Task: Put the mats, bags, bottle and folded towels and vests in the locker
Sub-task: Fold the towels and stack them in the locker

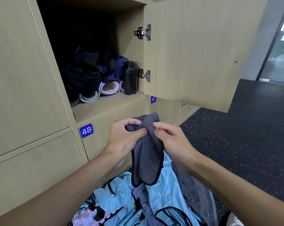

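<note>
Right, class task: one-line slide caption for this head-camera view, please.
Both hands, left hand and right hand, grip a grey towel below the open locker.

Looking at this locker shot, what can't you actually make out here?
Head view, the only one:
- Back of the open locker: in deep shadow, so contents behind the bags are unreadable.
- Mats: only the rolled ends show, bags cover the rest; count unclear.
- Grey towel: top bunched under the left hand and right hand; fold state unclear.
- Blue vests: cut off by the bottom edge, tangled; number unclear.
</note>
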{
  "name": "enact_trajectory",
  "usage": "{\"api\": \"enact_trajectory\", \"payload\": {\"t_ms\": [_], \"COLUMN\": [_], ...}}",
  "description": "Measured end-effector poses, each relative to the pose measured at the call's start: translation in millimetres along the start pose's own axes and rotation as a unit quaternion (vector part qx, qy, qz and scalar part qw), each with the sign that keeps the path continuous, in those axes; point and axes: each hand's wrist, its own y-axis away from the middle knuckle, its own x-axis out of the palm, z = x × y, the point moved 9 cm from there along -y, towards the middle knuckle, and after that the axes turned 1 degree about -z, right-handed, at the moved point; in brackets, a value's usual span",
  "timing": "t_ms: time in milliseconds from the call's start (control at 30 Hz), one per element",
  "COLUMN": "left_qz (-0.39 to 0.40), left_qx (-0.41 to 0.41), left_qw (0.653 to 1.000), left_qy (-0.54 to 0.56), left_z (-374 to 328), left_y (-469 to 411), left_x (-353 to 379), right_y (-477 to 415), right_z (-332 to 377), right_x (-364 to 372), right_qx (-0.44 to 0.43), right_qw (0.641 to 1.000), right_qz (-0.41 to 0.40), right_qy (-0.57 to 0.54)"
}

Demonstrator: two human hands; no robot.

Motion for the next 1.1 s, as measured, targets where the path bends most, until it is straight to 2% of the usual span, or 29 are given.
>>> {"api": "enact_trajectory", "payload": {"t_ms": [100,167,367,600,800,1000,1100], "left_qz": [0.001,0.018,0.084,-0.015,-0.075,0.017,0.008], "left_qx": [0.007,0.001,-0.005,0.027,0.03,-0.033,-0.026], "left_qw": [1.0,1.0,0.996,0.996,0.993,0.999,1.0], "left_qy": [0.019,0.022,-0.037,-0.088,-0.081,0.002,-0.016], "left_z": [-3,-2,4,-10,-14,-13,-17], "left_y": [0,-3,-7,-28,-46,-47,-46], "left_x": [0,1,3,-47,-78,-59,-62], "right_y": [1,0,-10,-14,-16,-23,-25], "right_z": [-6,-6,-2,5,7,-3,-8], "right_x": [11,11,-29,-90,-117,-117,-119], "right_qx": [0.021,0.022,0.023,0.01,-0.004,0.011,0.033], "right_qw": [0.997,0.996,0.995,0.98,0.974,0.98,0.979], "right_qz": [0.073,0.081,-0.074,-0.196,-0.22,-0.198,-0.196], "right_qy": [-0.022,-0.038,-0.058,0.006,0.048,-0.006,-0.052]}}
